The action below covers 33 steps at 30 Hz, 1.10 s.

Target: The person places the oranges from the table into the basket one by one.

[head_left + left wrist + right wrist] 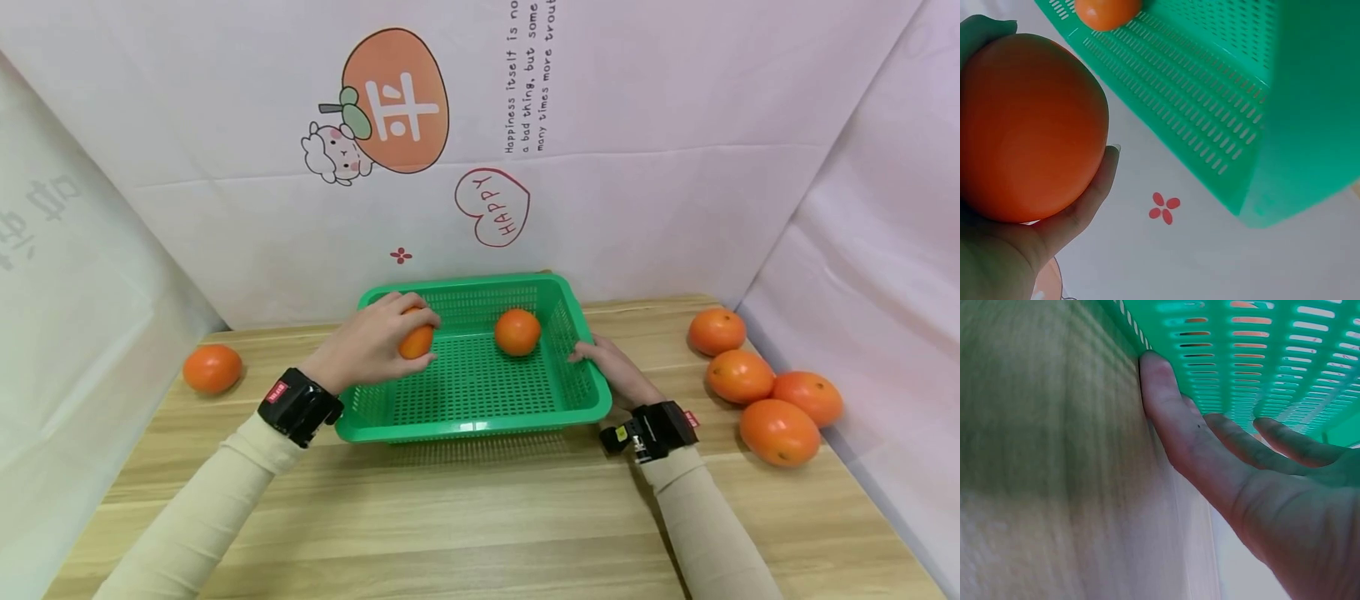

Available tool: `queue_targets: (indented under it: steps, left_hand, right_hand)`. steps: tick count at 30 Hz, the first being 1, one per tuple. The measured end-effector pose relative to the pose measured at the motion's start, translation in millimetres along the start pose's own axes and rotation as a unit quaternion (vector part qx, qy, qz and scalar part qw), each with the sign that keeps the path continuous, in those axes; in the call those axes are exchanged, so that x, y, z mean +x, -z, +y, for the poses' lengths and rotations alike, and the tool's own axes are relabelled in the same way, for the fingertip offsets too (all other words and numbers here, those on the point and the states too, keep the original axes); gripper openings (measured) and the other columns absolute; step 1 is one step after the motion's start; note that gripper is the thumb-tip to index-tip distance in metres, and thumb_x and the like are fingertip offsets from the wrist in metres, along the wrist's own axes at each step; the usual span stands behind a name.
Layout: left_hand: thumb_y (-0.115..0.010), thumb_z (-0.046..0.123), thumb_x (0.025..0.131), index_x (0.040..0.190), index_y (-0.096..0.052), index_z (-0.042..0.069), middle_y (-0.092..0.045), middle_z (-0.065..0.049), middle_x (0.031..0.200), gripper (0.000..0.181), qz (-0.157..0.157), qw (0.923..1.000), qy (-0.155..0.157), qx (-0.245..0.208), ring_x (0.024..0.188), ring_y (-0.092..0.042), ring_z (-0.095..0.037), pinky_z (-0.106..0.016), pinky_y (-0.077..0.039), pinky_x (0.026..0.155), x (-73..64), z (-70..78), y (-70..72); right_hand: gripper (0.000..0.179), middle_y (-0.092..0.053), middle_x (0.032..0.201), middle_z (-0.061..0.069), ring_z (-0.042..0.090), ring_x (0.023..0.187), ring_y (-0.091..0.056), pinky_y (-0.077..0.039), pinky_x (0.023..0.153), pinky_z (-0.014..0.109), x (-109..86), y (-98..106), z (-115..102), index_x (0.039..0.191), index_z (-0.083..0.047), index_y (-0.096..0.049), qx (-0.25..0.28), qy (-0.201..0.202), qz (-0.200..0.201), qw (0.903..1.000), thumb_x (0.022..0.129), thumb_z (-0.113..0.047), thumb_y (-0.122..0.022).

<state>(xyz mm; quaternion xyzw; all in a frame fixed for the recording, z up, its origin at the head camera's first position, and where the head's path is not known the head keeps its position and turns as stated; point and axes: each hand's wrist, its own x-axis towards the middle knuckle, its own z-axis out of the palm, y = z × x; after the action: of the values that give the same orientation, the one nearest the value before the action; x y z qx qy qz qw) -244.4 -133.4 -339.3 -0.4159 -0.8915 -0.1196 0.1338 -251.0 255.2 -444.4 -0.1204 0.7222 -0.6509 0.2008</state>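
A green plastic basket (472,427) with slotted walls stands at the far middle of the wooden table. Over its left part, my left hand (378,337) grips an orange (415,342), fingers curled over the top and thumb below. That orange (1032,128) fills much of the left wrist view. Another orange (517,332) lies inside the basket, towards the right. My right hand (618,371) holds the basket's right side, with a digit over the rim. In the right wrist view, the right hand's fingers (1194,434) lie against the outside of the slotted wall.
A single orange (213,369) lies at the table's left edge. Several more, including a near one (780,432), sit grouped at the right edge. A white printed cloth (600,208) hangs behind the table (450,533) and along both sides.
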Motion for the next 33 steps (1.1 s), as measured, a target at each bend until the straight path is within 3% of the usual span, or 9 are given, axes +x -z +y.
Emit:
queue_targets:
  steps: [21,33]
  left_hand:
    - [-0.08,0.033,0.09,0.119,-0.073,0.016,-0.066,-0.006,0.12,0.035,0.002,0.9995,-0.028,-0.013,0.108,-0.062,-0.027,-0.036,-0.058,0.08,29.9,16.5,-8.4]
    - [-0.079,0.033,0.091,0.119,-0.072,0.017,-0.065,-0.005,0.119,0.033,-0.009,0.9993,-0.028,-0.023,0.104,-0.06,-0.025,-0.033,-0.056,0.077,38.9,18.5,-16.0]
  right_hand:
    - [0.077,-0.038,0.16,0.037,0.046,0.135,-0.056,-0.06,0.095,0.036,-0.9,0.4,2.2,0.169,-0.006,-0.011,0.009,-0.013,0.006,0.9999,0.099,-0.016,-0.043]
    - [0.079,-0.04,0.155,0.04,0.035,0.123,-0.066,-0.061,0.093,0.037,-0.1,1.1,0.1,0.168,-0.003,-0.012,0.006,-0.007,0.004,1.0,0.097,-0.015,-0.044]
